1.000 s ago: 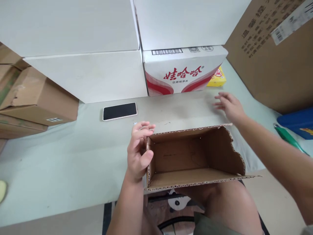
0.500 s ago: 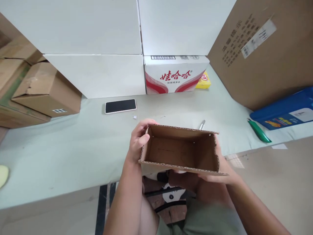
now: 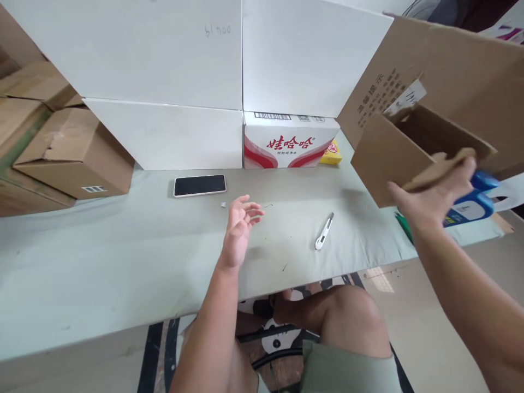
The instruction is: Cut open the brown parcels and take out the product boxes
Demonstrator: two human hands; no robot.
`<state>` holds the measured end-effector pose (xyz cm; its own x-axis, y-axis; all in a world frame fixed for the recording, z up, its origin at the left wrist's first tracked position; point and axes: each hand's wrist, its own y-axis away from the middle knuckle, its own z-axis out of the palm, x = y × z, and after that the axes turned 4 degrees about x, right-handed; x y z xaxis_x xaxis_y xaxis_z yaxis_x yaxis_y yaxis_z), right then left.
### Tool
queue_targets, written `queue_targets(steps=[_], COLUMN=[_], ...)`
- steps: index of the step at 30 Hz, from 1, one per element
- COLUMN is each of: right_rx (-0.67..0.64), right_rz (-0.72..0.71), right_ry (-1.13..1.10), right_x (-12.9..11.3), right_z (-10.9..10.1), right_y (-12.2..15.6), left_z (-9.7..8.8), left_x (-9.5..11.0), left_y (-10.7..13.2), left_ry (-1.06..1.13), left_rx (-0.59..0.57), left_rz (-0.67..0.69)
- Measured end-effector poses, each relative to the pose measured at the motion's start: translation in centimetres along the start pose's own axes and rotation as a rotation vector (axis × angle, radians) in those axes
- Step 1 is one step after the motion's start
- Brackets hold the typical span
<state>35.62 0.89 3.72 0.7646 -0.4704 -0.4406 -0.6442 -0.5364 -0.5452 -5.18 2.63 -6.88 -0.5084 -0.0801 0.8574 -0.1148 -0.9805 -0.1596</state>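
Note:
My right hand (image 3: pixel 436 194) grips the near end wall of an open-topped cardboard box (image 3: pixel 393 155), holding it raised and tilted over the right side of the table. Part of a blue bottle (image 3: pixel 470 210) and a green-handled tool (image 3: pixel 404 226) show behind and below that hand. My left hand (image 3: pixel 241 229) hovers above the middle of the table with its fingers apart and nothing in it. A white utility knife (image 3: pixel 324 232) lies on the cloth between my two hands. Near my left fingers are a small whitish piece (image 3: pixel 223 204) and a phone (image 3: pixel 200 185).
A white and red carton (image 3: pixel 286 144) stands at the back under white panels (image 3: pixel 164 54), with a yellow packet (image 3: pixel 331 153) beside it. Brown cartons (image 3: pixel 73 150) are stacked at left. A large cardboard sheet (image 3: pixel 462 71) stands at right. The table's front edge runs before my knees.
The box has gone from in front of me, between both hands, up to the right in my right hand alone. My left hand has let go of it. The utility knife is now uncovered.

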Motion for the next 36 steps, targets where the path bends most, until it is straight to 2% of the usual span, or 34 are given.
queue_targets(steps=[3,6,8,11,15,19,23,26,31,33,36], right_rx=[-0.105,-0.188,-0.213,-0.209,-0.202,-0.199,-0.11,-0.081,-0.047,-0.085,-0.177], right_rz=[0.082,0.065,0.08,0.197,0.296,0.227,0.176,0.125,0.076,0.126,0.199], right_ry=[-0.006,0.071,0.116,0.119,0.048,0.033,-0.031,-0.118,-0.236,-0.281,-0.35], right_x=[-4.5,-7.2,-7.9,-8.1,-8.0,-8.2,-8.2,-6.2,-0.4,1.0,1.6], right_z=[3.7,7.3,9.6,12.5,14.6,15.0,13.7,11.6,8.7,8.6,9.7], right_y=[-3.0,-5.0,-6.2,-7.6,-8.9,-9.6,-8.7,-6.1,0.7,2.9,4.6], left_z=[0.1,0.0,-0.1,-0.3,-0.4,-0.3,-0.3,-0.3,-0.4,-0.4,-0.4], left_x=[-0.6,-1.3,-1.6,-1.8,-2.0,-2.4,-2.4,-2.2,-1.8,-1.6,-1.4], left_y=[-0.1,-0.5,-0.7,-1.1,-1.3,-1.3,-1.0,-0.8,-0.5,-0.4,-0.1], left_ry=[-0.044,-0.072,-0.086,-0.095,-0.08,-0.084,-0.081,-0.081,-0.056,-0.037,-0.02], left_rx=[-0.007,-0.012,-0.013,-0.015,-0.018,-0.004,0.005,0.008,0.005,0.001,-0.003], left_rz=[0.0,0.014,0.012,0.006,0.023,0.031,0.013,0.007,0.03,0.033,0.023])
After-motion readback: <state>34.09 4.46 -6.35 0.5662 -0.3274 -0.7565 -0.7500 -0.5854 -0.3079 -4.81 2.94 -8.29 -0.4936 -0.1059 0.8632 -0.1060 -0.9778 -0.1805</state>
